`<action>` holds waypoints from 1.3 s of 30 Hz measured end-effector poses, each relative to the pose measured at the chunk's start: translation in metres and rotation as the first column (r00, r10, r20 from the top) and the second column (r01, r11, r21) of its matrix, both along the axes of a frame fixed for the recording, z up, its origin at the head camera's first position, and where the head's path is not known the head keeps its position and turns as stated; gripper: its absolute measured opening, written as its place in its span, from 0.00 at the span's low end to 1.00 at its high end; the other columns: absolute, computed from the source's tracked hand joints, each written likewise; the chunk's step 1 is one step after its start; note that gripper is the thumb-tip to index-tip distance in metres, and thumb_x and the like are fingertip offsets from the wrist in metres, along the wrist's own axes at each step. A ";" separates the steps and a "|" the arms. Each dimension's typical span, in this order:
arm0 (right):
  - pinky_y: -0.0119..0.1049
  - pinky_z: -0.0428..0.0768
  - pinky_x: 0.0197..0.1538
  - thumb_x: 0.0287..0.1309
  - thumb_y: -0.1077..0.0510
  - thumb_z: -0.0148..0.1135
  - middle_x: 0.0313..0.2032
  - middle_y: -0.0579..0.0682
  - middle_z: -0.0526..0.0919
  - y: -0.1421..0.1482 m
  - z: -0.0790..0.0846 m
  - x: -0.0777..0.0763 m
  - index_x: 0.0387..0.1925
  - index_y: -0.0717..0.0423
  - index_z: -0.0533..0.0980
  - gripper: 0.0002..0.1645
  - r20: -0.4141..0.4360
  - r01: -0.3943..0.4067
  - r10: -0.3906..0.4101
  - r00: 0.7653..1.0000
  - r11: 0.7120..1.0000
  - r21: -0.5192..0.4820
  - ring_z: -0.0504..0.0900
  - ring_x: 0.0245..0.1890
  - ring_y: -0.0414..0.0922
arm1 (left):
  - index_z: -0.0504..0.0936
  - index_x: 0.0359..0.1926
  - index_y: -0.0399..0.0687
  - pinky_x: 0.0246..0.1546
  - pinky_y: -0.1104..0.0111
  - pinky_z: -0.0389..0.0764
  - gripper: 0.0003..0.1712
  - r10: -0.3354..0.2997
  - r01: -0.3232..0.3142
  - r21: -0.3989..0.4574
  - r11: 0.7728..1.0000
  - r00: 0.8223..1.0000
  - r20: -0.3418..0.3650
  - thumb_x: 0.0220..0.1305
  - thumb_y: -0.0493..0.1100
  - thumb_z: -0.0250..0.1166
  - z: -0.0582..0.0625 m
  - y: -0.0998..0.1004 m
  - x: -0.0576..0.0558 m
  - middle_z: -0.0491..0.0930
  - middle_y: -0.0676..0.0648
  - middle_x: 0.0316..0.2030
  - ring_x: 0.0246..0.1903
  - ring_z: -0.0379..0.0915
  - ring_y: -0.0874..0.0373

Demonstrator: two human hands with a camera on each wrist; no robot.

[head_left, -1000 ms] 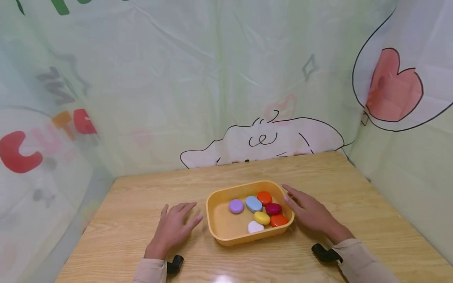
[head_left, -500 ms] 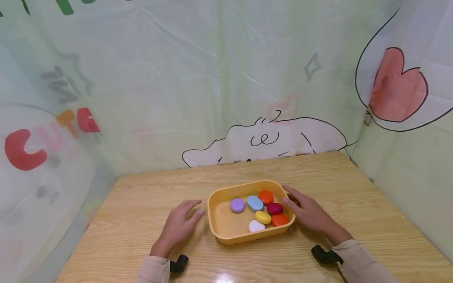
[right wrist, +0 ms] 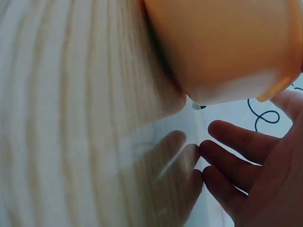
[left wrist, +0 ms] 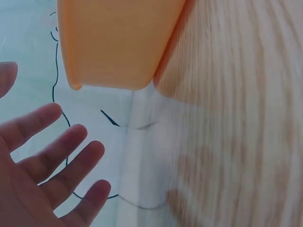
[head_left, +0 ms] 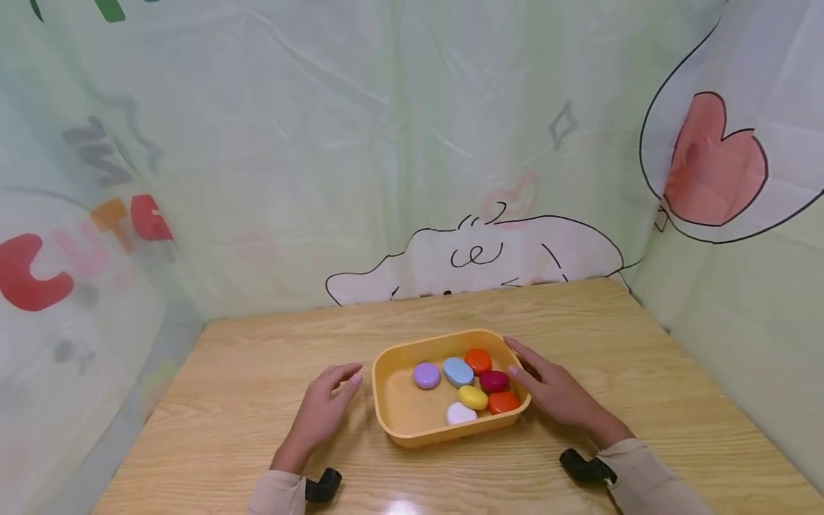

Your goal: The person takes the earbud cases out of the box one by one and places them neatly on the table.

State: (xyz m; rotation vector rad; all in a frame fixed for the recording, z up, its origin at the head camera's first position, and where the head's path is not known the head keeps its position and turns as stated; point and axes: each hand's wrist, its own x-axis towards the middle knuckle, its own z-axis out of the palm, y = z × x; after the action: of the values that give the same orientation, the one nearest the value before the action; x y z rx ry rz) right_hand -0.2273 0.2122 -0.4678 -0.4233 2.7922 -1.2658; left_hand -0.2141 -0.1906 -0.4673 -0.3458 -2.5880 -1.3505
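A yellow-orange plastic tray (head_left: pixel 412 438) lies on the wooden table, set slightly askew. Smooth, rounded pebble-like pieces lie in it: a purple one (head_left: pixel 426 375) to the left, and a light blue (head_left: pixel 458 372), a yellow (head_left: pixel 473 397), a white (head_left: pixel 461 413), a dark pink (head_left: pixel 494 381) and two orange-red ones (head_left: pixel 478 361) toward the right. My left hand (head_left: pixel 322 408) is beside the tray's left end, apart from it, fingers loosely bent. At the right end, my right hand (head_left: pixel 560 392) has its thumb over the rim and its relaxed fingers along the outside. Neither hand grips a piece.
The wooden table (head_left: pixel 270 357) meets a pale printed curtain (head_left: pixel 290 179) at the back and both sides. A black wrist mount (head_left: pixel 324 486) sits at the left cuff, and another (head_left: pixel 587 466) at the right cuff.
My left hand has drawn its spread fingers in closer together and shifted a little toward the tray. My right hand has edged closer, its thumb now over the rim. The pieces keep their places.
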 end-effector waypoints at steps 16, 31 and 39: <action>0.60 0.59 0.68 0.76 0.41 0.48 0.77 0.56 0.52 0.003 0.001 0.001 0.80 0.44 0.50 0.39 -0.005 -0.046 0.046 0.999 0.999 -0.007 0.53 0.74 0.63 | 0.87 0.46 0.52 0.49 0.60 0.80 0.11 0.022 0.001 0.099 0.995 0.974 -0.226 0.74 0.47 0.60 0.016 0.014 0.001 0.84 0.60 0.43 0.47 0.79 0.62; 0.63 0.60 0.67 0.74 0.40 0.50 0.76 0.59 0.54 -0.002 0.004 0.004 0.79 0.43 0.54 0.38 0.036 -0.055 0.056 0.998 0.998 -0.032 0.53 0.73 0.66 | 0.86 0.48 0.59 0.49 0.59 0.80 0.12 -0.138 0.135 -0.040 0.990 0.986 -0.095 0.73 0.54 0.61 0.037 0.024 0.000 0.82 0.63 0.43 0.44 0.77 0.65; 0.63 0.60 0.67 0.72 0.37 0.52 0.76 0.59 0.53 -0.001 0.003 0.003 0.79 0.42 0.53 0.41 0.043 -0.048 0.050 0.998 0.998 -0.026 0.53 0.74 0.65 | 0.86 0.51 0.54 0.47 0.63 0.80 0.14 -0.252 0.249 -0.038 0.968 0.965 -0.079 0.73 0.53 0.61 0.045 0.036 -0.007 0.83 0.61 0.44 0.43 0.79 0.64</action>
State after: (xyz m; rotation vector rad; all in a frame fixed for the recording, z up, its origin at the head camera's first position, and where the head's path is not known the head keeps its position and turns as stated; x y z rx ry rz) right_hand -0.2244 0.2112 -0.4650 -0.4567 2.7152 -1.2852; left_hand -0.2212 -0.1541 -0.4218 -0.7400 -2.5632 -1.3450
